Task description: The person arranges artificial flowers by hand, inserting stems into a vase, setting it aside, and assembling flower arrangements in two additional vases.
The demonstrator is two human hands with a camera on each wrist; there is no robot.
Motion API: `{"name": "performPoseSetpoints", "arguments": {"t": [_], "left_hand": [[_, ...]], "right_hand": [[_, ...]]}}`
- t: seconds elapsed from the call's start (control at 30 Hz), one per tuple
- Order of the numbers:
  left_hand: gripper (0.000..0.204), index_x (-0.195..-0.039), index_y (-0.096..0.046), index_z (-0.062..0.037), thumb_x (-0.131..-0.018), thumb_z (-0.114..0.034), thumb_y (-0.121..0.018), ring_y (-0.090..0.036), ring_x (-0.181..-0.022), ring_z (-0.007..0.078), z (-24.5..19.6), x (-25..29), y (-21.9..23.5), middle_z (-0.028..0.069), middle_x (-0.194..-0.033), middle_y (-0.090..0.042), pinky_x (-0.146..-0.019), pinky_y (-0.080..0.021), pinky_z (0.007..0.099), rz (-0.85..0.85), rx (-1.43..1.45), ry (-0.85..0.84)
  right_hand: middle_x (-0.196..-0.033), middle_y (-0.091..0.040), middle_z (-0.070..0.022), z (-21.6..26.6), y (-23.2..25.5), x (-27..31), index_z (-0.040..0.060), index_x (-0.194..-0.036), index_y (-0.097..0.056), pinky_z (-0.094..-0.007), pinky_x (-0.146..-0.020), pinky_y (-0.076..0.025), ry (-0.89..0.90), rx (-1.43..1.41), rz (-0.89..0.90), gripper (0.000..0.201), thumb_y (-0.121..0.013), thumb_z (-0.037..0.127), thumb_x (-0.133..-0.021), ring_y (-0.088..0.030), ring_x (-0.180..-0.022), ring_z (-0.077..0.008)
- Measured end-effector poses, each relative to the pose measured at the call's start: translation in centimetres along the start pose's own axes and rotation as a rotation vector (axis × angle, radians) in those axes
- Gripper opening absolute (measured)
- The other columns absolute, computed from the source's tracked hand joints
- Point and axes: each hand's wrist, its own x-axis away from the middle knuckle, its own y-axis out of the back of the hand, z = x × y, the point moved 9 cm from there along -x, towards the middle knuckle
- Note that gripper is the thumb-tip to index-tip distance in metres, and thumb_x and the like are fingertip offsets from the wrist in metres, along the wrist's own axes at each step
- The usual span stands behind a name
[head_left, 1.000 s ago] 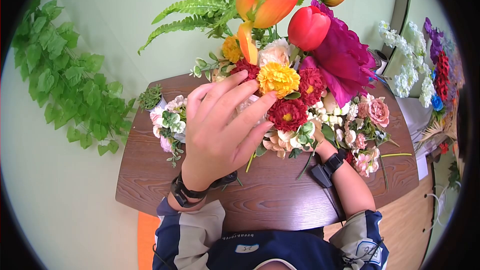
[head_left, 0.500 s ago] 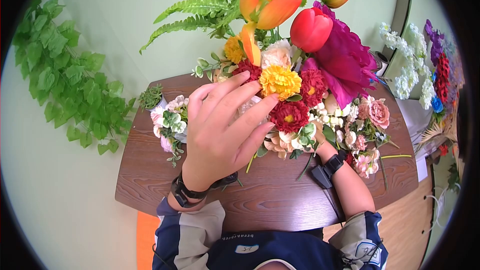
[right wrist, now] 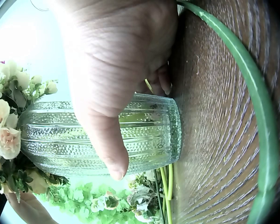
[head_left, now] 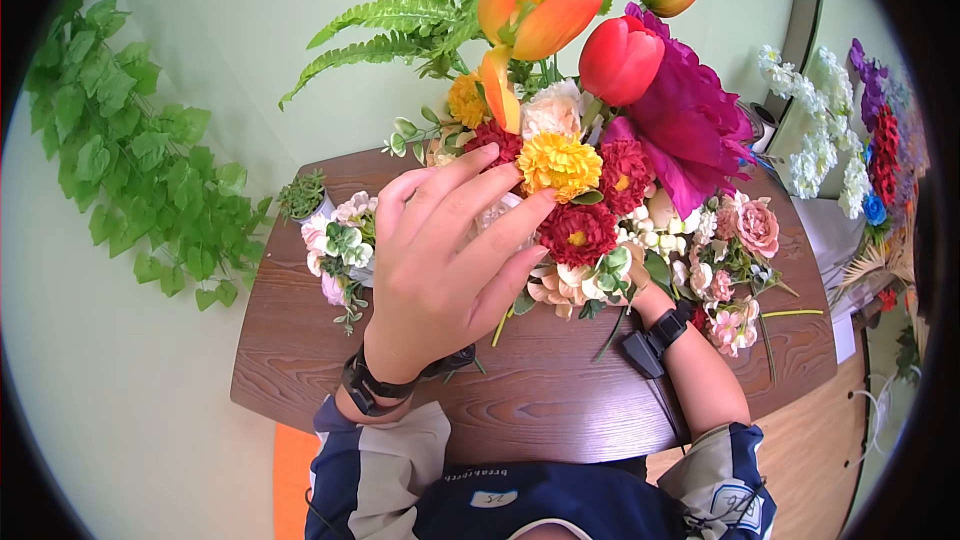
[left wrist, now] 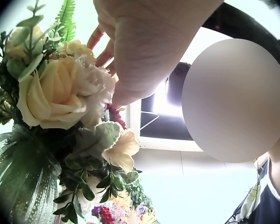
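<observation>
A ribbed clear glass vase (right wrist: 144, 135) stands on the table, filled with a dense mix of flowers. My right hand (right wrist: 116, 65) grips it low down, the thumb (right wrist: 113, 158) across the near side and the fingers wrapping behind. In the head view, blossoms largely hide that hand. My left hand (head_left: 435, 250) is spread over the bouquet's left side, fingertips at a yellow flower (head_left: 560, 166) and a dark red one (head_left: 497, 140). Under its palm, the left wrist view shows a cream rose (left wrist: 53, 95). Orange and red tulips (head_left: 620, 60) and a big purple bloom (head_left: 690, 110) rise above.
Pink flowers (head_left: 745, 230) and loose stems (head_left: 792, 309) lie to the right on the dark wooden table (head_left: 560, 400). A small potted succulent (head_left: 302, 196) and pale blossoms (head_left: 340, 240) stand at left. Green vines (head_left: 120, 140) hang on the left wall; more flowers (head_left: 820, 120) are at far right.
The tulips and bouquet have shifted very slightly right and down since the first frame. Both hands keep practically the same place.
</observation>
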Motion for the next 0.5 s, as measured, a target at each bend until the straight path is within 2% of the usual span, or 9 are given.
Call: {"name": "performPoseSetpoints", "arguments": {"t": [0.07, 0.17, 0.2, 0.23, 0.5], "left_hand": [[0.037, -0.107, -0.066, -0.0129, -0.070, -0.016, -0.071, -0.056, -0.106, 0.0268, 0.0, 0.0, 0.0, 0.0075, -0.109, -0.059, -0.087, -0.038, 0.0409, -0.001, -0.001, -0.001], [0.037, -0.106, -0.066, -0.0128, -0.070, -0.016, -0.071, -0.056, -0.106, 0.0268, 0.0, 0.0, 0.0, 0.0075, -0.109, -0.059, -0.087, -0.039, 0.0407, 0.001, -0.001, -0.001], [0.036, -0.106, -0.066, -0.0128, -0.070, -0.016, -0.071, -0.056, -0.106, 0.0270, 0.0, 0.0, 0.0, 0.0075, -0.109, -0.059, -0.087, -0.039, 0.0407, -0.002, 0.000, -0.003], [0.036, -0.106, -0.066, -0.0128, -0.070, -0.016, -0.071, -0.056, -0.106, 0.0271, 0.0, 0.0, 0.0, 0.0075, -0.108, -0.059, -0.087, -0.039, 0.0407, -0.004, 0.002, -0.005], [0.036, -0.106, -0.066, -0.0131, -0.070, -0.016, -0.071, -0.055, -0.105, 0.0281, 0.0, 0.1, 0.0, 0.0076, -0.108, -0.058, -0.085, -0.040, 0.0414, -0.005, 0.006, -0.008]], "right_hand": [[-0.130, -0.041, -0.0302, -0.2, 0.0, 0.1, -0.0037, -0.137, -0.029, -0.0568, -0.097, -0.039, -0.037, -0.100, 0.000, 0.072, -0.021, 0.051, -0.091, -0.043, -0.117, -0.0500], [-0.133, -0.038, -0.0315, -0.2, 0.3, 0.4, -0.0047, -0.137, -0.028, -0.0596, -0.098, -0.036, -0.065, 0.050, -0.007, 0.074, -0.021, 0.051, -0.090, -0.041, -0.118, -0.0520], [-0.132, -0.042, -0.0190, -1.1, 0.4, 0.5, 0.0004, -0.137, -0.030, -0.0440, -0.099, -0.037, -0.092, -0.108, -0.012, 0.064, -0.043, 0.034, -0.085, -0.044, -0.116, -0.0342], [-0.131, -0.047, -0.0065, -1.6, 0.4, 0.6, 0.0055, -0.137, -0.032, -0.0284, -0.099, -0.037, -0.119, -0.265, -0.017, 0.067, -0.065, 0.017, -0.079, -0.048, -0.114, -0.0164], [-0.131, -0.047, -0.0067, -1.4, 0.5, 0.5, 0.0054, -0.137, -0.032, -0.0285, -0.099, -0.037, -0.094, -0.238, -0.017, 0.067, -0.064, 0.018, -0.079, -0.048, -0.114, -0.0167]]}}
